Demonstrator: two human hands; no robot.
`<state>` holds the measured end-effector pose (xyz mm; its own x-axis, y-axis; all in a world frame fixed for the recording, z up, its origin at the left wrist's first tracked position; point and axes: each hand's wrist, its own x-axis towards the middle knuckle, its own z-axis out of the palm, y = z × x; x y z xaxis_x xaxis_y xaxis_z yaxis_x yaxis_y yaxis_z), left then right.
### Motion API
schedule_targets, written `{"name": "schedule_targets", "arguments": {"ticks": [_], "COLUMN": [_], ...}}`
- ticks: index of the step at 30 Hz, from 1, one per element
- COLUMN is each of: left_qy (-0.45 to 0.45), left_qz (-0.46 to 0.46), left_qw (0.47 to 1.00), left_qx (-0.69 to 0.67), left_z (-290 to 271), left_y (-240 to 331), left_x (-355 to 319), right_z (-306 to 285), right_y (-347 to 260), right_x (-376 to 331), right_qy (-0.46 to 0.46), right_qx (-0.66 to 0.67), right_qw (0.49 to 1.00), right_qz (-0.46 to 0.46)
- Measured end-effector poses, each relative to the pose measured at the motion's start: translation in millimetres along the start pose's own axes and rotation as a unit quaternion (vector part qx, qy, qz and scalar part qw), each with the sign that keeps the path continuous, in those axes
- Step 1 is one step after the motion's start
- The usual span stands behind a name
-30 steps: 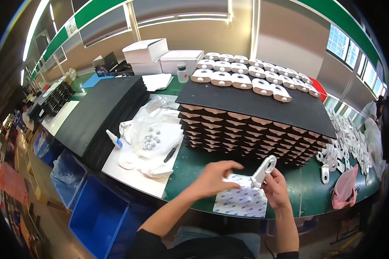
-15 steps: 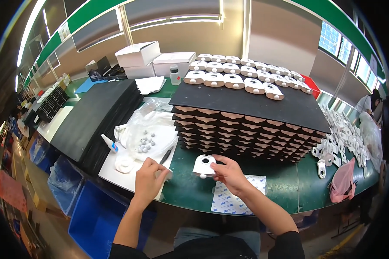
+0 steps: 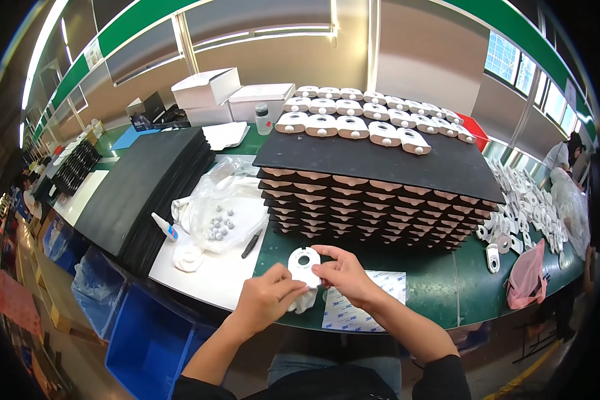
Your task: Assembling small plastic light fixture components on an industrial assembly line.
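Note:
My right hand (image 3: 343,272) grips a white plastic housing (image 3: 302,259) with a round dark hole, above the front edge of the green table. My left hand (image 3: 267,298) is closed at the housing's lower end, thumb and fingers pressed together. A piece of white cloth (image 3: 305,302) hangs just below those fingertips, and the left fingers appear to pinch it against the housing. To their left, several small grey-white balls (image 3: 220,227) lie on a clear plastic bag (image 3: 237,200). A black pen-like tool (image 3: 251,245) and a glue bottle with a blue label (image 3: 165,228) rest nearby.
Stacked black boards (image 3: 380,160) hold layers of housings, with rows of finished-looking ones (image 3: 351,127) on top. Loose white parts (image 3: 527,207) are heaped at the right beside a pink bag (image 3: 527,277). A printed sheet (image 3: 360,319) lies by my right forearm; a blue bin (image 3: 147,340) stands below.
My left hand has moved right to meet the housing, and white cloth now shows beneath its fingers. The right hand has shifted slightly left and down with the housing.

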<state>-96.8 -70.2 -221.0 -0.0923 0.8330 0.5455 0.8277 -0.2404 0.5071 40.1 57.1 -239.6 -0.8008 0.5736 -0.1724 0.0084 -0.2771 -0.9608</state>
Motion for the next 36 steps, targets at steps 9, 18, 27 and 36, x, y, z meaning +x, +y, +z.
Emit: {"name": "schedule_targets", "arguments": {"ticks": [9,18,27,36], "left_qy": [0.118,0.055,0.171,-0.128], "left_qz": [-0.024,-0.16,-0.244,-0.479], "left_qw": [0.965,0.958,0.955,0.563], "left_qx": [0.234,0.231,0.007,-0.661], "left_z": [-77.4,-56.1,-37.0,45.2], "left_y": [-22.2,-103.7,-69.9,-38.1], "left_x": [-13.4,-55.1,-0.2,49.9], "right_z": [-33.7,-96.6,-226.7,-217.1], "right_y": [-45.6,-131.6,-199.6,-209.7], "right_x": [-58.4,-88.9,-28.7,-47.2], "right_qy": [-0.06,0.244,0.346,0.346], "right_qx": [-0.043,-0.214,-0.353,-0.334], "right_qw": [0.997,0.891,0.842,0.858], "right_qz": [-0.035,-0.316,-0.217,-0.18]}}
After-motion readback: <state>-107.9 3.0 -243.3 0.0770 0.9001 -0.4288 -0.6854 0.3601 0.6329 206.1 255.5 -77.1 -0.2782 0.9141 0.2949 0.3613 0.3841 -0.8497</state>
